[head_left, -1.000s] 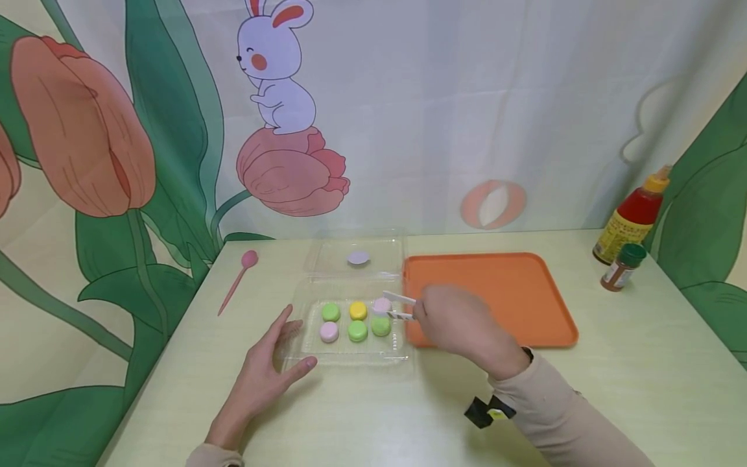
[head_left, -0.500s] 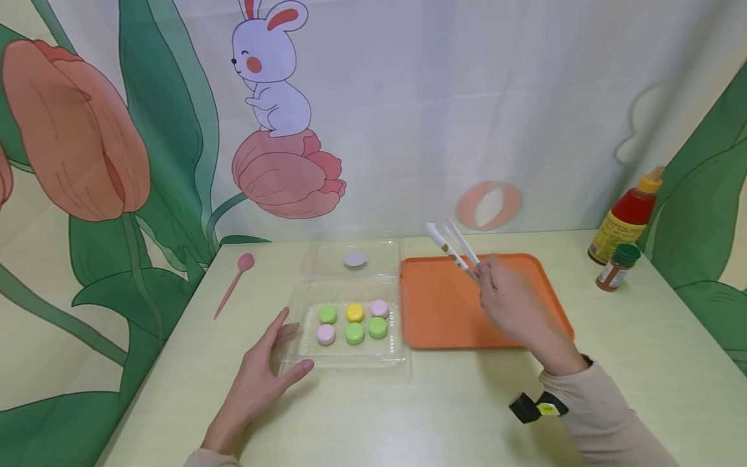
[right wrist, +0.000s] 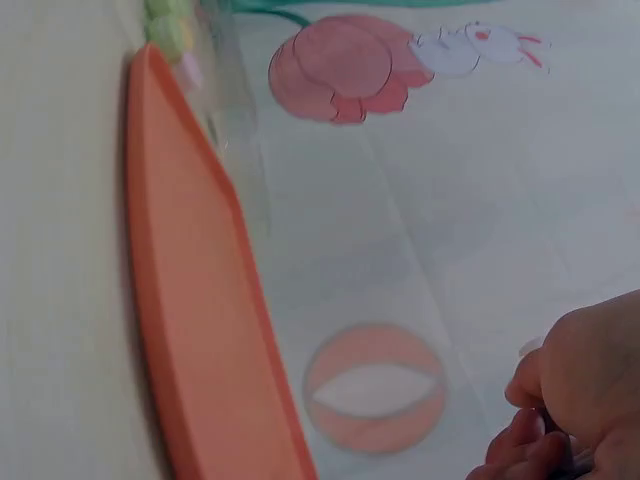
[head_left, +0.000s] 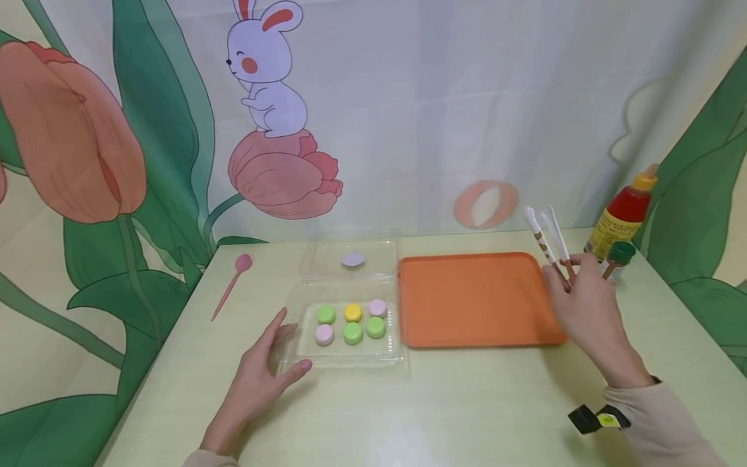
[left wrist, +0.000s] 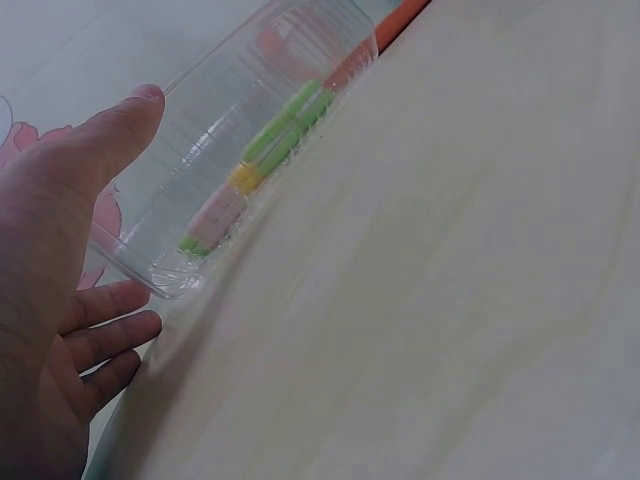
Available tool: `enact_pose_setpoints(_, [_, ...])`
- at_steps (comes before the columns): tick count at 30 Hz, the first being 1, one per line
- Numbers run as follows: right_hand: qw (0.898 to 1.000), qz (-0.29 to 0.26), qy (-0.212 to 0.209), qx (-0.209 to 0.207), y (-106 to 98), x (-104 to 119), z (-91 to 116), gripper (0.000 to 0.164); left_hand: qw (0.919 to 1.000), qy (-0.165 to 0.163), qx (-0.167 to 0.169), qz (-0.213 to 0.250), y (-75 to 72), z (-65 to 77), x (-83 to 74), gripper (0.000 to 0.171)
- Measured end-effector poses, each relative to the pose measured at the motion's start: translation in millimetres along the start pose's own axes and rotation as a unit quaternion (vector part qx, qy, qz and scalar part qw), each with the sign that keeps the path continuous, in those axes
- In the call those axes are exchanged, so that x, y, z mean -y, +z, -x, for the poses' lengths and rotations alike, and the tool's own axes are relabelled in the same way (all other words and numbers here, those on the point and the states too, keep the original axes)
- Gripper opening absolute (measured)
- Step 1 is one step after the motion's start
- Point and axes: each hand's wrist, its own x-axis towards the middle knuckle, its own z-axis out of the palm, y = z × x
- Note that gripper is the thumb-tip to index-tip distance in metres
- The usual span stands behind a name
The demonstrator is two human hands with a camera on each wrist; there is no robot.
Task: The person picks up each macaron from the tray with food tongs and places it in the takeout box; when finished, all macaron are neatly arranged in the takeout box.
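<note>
Pinched in my right hand (head_left: 589, 318) are white patterned tongs (head_left: 543, 243), tips apart and pointing up and away, with nothing between them. That hand is over the right end of the orange tray, close to the small green-capped jar (head_left: 620, 256), which it partly hides. My left hand (head_left: 257, 379) lies beside the left edge of a clear plastic box (head_left: 350, 357), thumb and fingers spread. Several macarons sit in the box in two rows: green, a yellow one (head_left: 353, 312) and pink. In the left wrist view the box (left wrist: 190, 130) stands between thumb and fingers; contact is unclear.
The orange tray (head_left: 473, 305) lies right of the box. A red sauce bottle (head_left: 624, 214) stands at the back right. A pink spoon (head_left: 233, 285) lies at the left. The box's open lid (head_left: 321, 256) extends backward toward the printed curtain (head_left: 397, 130).
My right hand has carried the tongs from the macarons at the box's right side, across the tray, to the jar's side. The left hand has stayed beside the box.
</note>
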Motion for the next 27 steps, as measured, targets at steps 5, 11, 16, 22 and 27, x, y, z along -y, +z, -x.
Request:
enact_pose_setpoints(5, [0.999,0.014,0.009,-0.035,-5,-26,3,0.058,1.0,-0.008,0.002,0.004,-1.1,2.0,-1.4,0.11])
enact_pose_setpoints(11, [0.997,0.015,0.014,-0.08,-3,-55,7,0.052,0.9999,-0.013,0.002,0.006,-1.2,2.4,-2.3,0.111])
enact_pose_setpoints(16, [0.994,0.015,0.04,-0.099,3,-73,7,0.051,0.9999,-0.01,0.0,0.006,-0.5,2.2,-1.4,0.111])
enact_pose_setpoints(22, [0.993,0.011,0.071,-0.098,16,-90,3,0.055,1.0,-0.002,-0.005,0.001,-0.6,1.3,-1.5,0.11])
enact_pose_setpoints(27, [0.993,0.039,0.088,-0.061,24,-99,1,0.06,1.0,-0.001,-0.004,-0.003,-1.2,0.9,-2.3,0.11])
